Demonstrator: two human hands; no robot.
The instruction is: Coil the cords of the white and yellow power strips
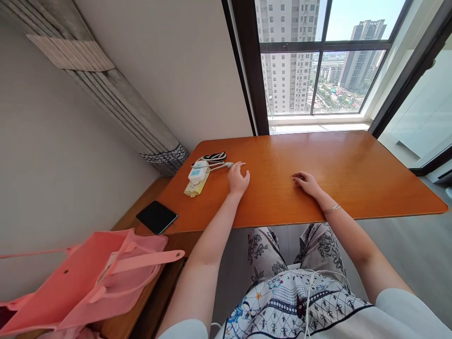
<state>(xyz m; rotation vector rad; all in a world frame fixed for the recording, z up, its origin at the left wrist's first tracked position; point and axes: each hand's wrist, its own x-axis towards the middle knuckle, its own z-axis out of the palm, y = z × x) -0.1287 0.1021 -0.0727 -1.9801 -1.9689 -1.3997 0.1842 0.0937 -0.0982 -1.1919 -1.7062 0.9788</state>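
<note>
My left hand (238,179) is over the wooden table, its thumb apart from the fingers. Beside its fingers lies the plug end (229,165) of a white cable; whether they touch is hard to make out. To the left, a white adapter (198,172) rests on a pale yellow power strip (194,189), and a bundle of cables (215,157) lies just behind. My right hand (307,183) rests on the tabletop, loosely bent with fingers reaching left, and holds nothing that I can see. A bracelet circles that wrist.
The orange-brown table (339,165) reaches toward a window (321,47). A black tablet (157,217) lies at its left front corner. Lower left, an open pink bag (84,278) sits on a wooden surface. A tied grey curtain (130,108) hangs along the wall.
</note>
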